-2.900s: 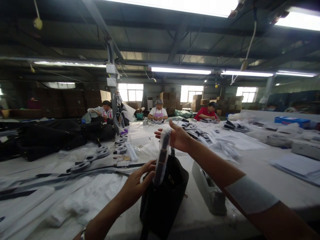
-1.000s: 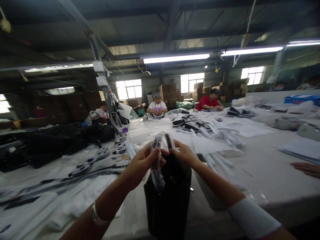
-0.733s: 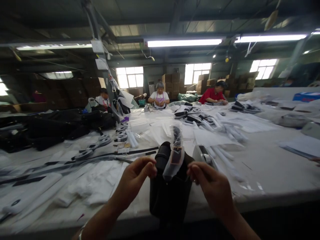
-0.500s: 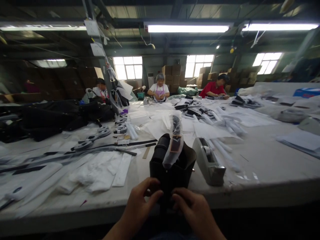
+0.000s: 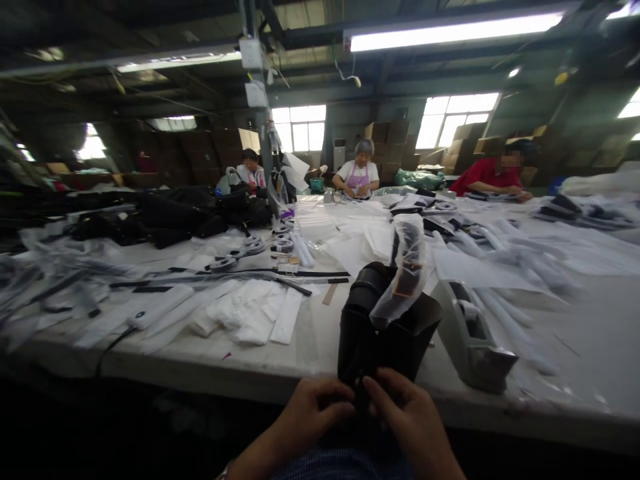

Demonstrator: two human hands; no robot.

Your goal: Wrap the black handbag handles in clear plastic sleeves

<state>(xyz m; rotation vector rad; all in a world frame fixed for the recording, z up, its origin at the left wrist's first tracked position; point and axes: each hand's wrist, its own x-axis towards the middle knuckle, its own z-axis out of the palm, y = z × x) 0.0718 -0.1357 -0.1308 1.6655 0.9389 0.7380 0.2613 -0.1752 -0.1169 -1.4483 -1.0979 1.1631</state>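
Note:
A black bag (image 5: pixel 365 347) stands at the table's near edge with its top gaping. Over its mouth curves a strap wrapped in clear and white film (image 5: pixel 404 277), a brown patch with a buckle showing through. My left hand (image 5: pixel 320 410) is closed in a pinch at the lower near side of the bag. Close beside it, my right hand (image 5: pixel 400 407) also pinches there, thumb and forefinger together. The fingertips of both hands almost meet on dark material. Which part of the bag lies between them is hard to make out.
A grey tape dispenser (image 5: pixel 475 347) stands right of the bag. Crumpled white sheets (image 5: pixel 245 310) and wrapped straps (image 5: pixel 165 307) lie to the left. Black bags (image 5: pixel 175 217) are heaped farther back. Several people work across the table, one in a purple apron (image 5: pixel 357 180).
My view has swung left, so the scene sits farther right. My two hands have come closer together at the bag's near side.

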